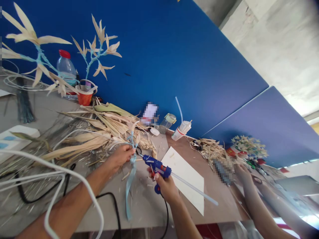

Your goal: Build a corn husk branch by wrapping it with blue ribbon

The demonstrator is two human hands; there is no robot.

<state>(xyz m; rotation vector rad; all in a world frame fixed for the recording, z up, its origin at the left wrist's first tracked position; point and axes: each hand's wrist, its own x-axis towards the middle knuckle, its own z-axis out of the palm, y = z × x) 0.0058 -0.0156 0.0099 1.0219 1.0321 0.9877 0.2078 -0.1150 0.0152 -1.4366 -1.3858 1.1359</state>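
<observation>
My right hand (165,184) is wrapped round a blue hot glue gun (159,167), with a long clear glue stick (196,189) out of its back end. The gun's nozzle points left at a small flower stem (134,146) wound in light blue tape. My left hand (123,155) pinches this stem between thumb and fingers. From the stem hangs a loose strip of blue tape (129,196). Whether the nozzle touches the stem I cannot tell. Dry corn husks (99,127) lie heaped behind my left hand.
Husk flowers (93,59) stand in a red cup (84,97) beside a red-capped bottle (66,68). White cables (74,177) cross the left foreground. A white board (185,181) and a white cup (181,130) are on the right. Another person's hands (245,176) work at far right.
</observation>
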